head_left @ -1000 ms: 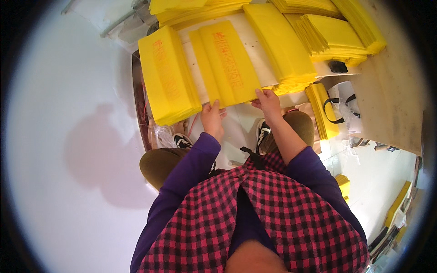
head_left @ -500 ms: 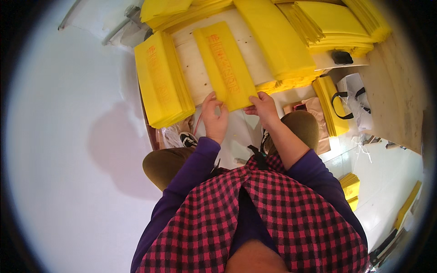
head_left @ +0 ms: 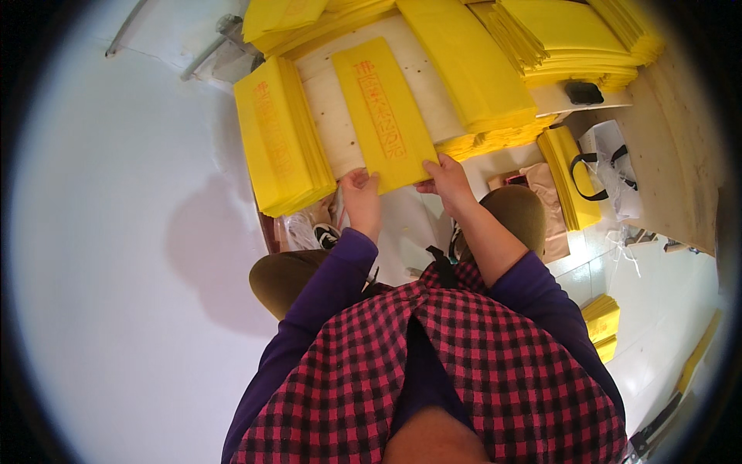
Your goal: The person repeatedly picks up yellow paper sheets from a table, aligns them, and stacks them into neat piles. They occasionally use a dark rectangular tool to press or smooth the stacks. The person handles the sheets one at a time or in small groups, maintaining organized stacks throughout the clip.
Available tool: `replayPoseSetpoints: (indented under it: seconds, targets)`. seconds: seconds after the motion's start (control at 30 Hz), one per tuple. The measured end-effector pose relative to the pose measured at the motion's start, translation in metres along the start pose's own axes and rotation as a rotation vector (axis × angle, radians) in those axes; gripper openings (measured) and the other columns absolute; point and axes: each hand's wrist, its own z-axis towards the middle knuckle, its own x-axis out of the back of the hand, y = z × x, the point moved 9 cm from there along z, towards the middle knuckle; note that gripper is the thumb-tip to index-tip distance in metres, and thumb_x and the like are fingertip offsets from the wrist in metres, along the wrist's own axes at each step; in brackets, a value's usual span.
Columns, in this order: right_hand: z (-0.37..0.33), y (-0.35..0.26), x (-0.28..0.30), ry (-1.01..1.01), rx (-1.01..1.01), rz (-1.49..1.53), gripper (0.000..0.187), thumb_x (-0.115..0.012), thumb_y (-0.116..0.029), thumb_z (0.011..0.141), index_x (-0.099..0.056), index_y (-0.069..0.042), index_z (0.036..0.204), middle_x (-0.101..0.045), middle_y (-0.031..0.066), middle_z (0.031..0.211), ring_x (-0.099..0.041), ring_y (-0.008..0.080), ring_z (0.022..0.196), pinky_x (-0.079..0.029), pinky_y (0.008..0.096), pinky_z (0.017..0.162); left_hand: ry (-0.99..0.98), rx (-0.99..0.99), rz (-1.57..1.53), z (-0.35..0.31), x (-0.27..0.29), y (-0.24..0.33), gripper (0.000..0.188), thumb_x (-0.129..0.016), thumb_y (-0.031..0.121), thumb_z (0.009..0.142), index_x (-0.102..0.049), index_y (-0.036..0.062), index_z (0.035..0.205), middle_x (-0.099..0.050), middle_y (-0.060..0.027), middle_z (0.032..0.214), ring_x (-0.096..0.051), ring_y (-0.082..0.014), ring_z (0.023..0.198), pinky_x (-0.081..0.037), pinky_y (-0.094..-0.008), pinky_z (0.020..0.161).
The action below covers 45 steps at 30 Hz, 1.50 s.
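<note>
A long yellow paper strip (head_left: pixel 386 116) with red printing lies on the pale wooden board (head_left: pixel 325 85), its near end reaching over the board's front edge. My left hand (head_left: pixel 362 203) pinches the near left corner between thumb and fingers. At the near right corner my right hand (head_left: pixel 448 184) grips the same strip, thumb on top and fingers underneath. Whether it is one sheet or a few together, I cannot tell. Left of it stands a thick stack of printed yellow paper (head_left: pixel 270 147); a wide stack of plain yellow paper (head_left: pixel 468 69) lies to its right.
More yellow stacks (head_left: pixel 564 35) fill the back right, near a small black object (head_left: pixel 583 93). Below the board's right side are a yellow bundle (head_left: pixel 568 174), a white bag with black handles (head_left: pixel 610 170) and brown paper (head_left: pixel 545 201). A white wall or surface (head_left: pixel 108 232) runs along the left.
My left fingers have closed down more firmly on the strip's near left corner. My right hand keeps its grip. The whole view has shifted slightly.
</note>
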Motion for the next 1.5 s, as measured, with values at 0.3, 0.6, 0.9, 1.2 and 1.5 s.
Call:
replayPoseSetpoints:
  seconds: [0.3,0.6,0.9,1.2,1.5]
  targets:
    - [-0.011,0.014,0.000,-0.116,-0.088,0.001,0.028,-0.052,-0.022,0.090,-0.053,0.000,0.106,-0.063,0.0104,0.092,-0.064,0.0189,0.076,-0.054,0.0304,0.064,-0.324,0.348,-0.341,-0.022,-0.022,0.001,0.023,-0.046,0.011,0.093,-0.053,0.0024,0.113,-0.060,-0.0092,0.111,-0.061,-0.0210,0.095,-0.049,-0.0381,0.082]
    - [-0.001,-0.003,-0.025,-0.368,-0.088,0.227,0.030,-0.049,-0.025,0.094,-0.053,-0.003,0.113,-0.062,0.0085,0.105,-0.061,0.0159,0.091,-0.050,0.0289,0.079,-0.477,-0.064,0.154,-0.086,0.014,0.056,0.025,-0.045,0.005,0.091,-0.054,-0.0030,0.114,-0.062,-0.0067,0.101,-0.058,-0.0115,0.090,-0.046,-0.0254,0.079]
    - [-0.020,-0.029,-0.059,-0.335,0.135,0.288,0.029,-0.050,-0.010,0.092,-0.050,-0.001,0.119,-0.060,0.0088,0.113,-0.059,0.0176,0.100,-0.048,0.0296,0.087,-0.422,-0.375,0.334,-0.124,0.048,0.081,0.035,-0.052,0.004,0.087,-0.051,-0.0021,0.121,-0.062,-0.0149,0.102,-0.060,-0.0166,0.092,-0.045,-0.0262,0.080]
    - [-0.036,-0.125,-0.172,-0.472,0.295,0.067,0.029,-0.050,-0.008,0.091,-0.049,0.001,0.119,-0.060,0.0096,0.111,-0.060,0.0167,0.096,-0.049,0.0291,0.082,-0.223,-0.463,-0.015,-0.108,0.100,0.142,0.037,-0.048,0.003,0.091,-0.044,-0.0041,0.127,-0.057,-0.0070,0.114,-0.052,-0.0118,0.104,-0.040,-0.0245,0.090]
    - [0.058,-0.128,-0.291,-0.547,0.216,-0.136,0.029,-0.048,-0.007,0.090,-0.050,0.002,0.118,-0.061,0.0116,0.108,-0.061,0.0189,0.094,-0.050,0.0302,0.081,-0.080,-0.344,-0.201,-0.010,0.149,0.165,0.025,-0.044,0.003,0.091,-0.051,-0.0037,0.114,-0.059,-0.0053,0.104,-0.057,-0.0096,0.089,-0.047,-0.0227,0.076]
